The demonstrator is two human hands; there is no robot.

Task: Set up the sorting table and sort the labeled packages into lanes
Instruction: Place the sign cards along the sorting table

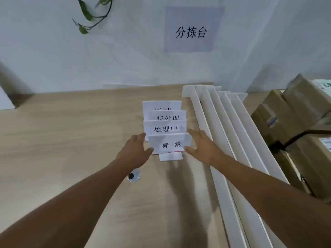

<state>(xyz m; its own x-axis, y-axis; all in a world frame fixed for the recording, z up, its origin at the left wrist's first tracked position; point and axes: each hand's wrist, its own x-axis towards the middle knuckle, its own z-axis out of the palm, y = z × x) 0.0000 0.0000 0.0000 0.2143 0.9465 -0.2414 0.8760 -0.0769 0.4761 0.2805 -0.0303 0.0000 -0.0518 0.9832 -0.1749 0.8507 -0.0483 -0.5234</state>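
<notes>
While flanking the front sign (170,144) on the bench (71,131), touches its edges with left hand (136,149) and right hand (200,147), fingers straight.

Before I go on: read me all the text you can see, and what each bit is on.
"分拣台": sheet on the wall.
"异 常": front card.
"处理中": second card.
"待处理": third card, lower edge hidden.
Mostly hidden, unreadable: rear card.
Too blurred to read: box labels.
</notes>
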